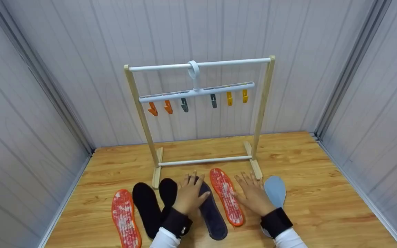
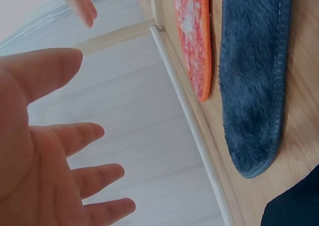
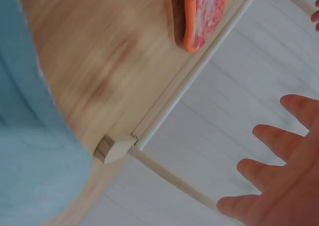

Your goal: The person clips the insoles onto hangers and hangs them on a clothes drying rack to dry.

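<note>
Both hands hover over a row of shoe insoles, fingers spread and holding nothing. My left hand point(image 1: 189, 195) is above a dark navy insole point(image 1: 213, 217), whose fuzzy surface shows in the left wrist view. Left of that hand lie two black insoles point(image 1: 146, 206) point(image 1: 167, 193) and a red-and-white insole point(image 1: 125, 217) with an orange edge. Between the hands is a second red-and-white insole point(image 1: 224, 193). My right hand point(image 1: 255, 196) is beside a light blue insole point(image 1: 275, 189), partly covered by the hand and wrist.
Behind the insoles stands a wooden rack point(image 1: 264, 110) with white rods. From its top rod hangs a white hanger point(image 1: 171, 96) carrying orange clips point(image 1: 168, 107), grey clips point(image 1: 213, 101) and yellow clips point(image 1: 229, 99). Panel walls point(image 1: 374, 103) enclose the wooden table point(image 1: 322, 193).
</note>
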The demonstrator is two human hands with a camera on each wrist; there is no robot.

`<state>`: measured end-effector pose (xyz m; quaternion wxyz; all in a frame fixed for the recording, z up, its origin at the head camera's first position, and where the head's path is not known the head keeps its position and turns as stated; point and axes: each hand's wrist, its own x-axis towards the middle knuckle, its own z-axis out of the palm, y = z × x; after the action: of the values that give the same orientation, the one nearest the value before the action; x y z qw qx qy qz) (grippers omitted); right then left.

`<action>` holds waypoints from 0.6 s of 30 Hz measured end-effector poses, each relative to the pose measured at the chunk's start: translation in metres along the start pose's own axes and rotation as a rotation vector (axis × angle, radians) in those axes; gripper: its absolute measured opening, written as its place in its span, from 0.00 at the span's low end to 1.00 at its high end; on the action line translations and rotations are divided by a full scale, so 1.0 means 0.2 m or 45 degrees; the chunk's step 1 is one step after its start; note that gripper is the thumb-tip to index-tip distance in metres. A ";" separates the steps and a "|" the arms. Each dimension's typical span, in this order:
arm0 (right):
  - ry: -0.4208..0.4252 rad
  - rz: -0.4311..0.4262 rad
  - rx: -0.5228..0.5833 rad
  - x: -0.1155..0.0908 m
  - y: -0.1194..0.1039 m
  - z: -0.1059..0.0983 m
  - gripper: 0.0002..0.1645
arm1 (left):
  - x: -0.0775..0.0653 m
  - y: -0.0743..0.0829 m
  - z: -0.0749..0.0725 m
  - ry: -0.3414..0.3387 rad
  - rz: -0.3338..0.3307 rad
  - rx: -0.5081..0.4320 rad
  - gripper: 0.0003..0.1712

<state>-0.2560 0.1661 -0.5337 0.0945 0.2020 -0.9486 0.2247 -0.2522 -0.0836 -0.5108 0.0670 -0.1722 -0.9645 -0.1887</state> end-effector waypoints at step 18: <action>-0.109 -0.045 -0.009 -0.02 0.09 -0.12 0.31 | -0.02 0.03 -0.09 -0.058 0.026 0.007 0.34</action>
<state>-0.2581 0.1938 -0.5199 0.0585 0.2278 -0.9488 0.2106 -0.2448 -0.0868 -0.4922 0.0474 -0.1862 -0.9644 -0.1814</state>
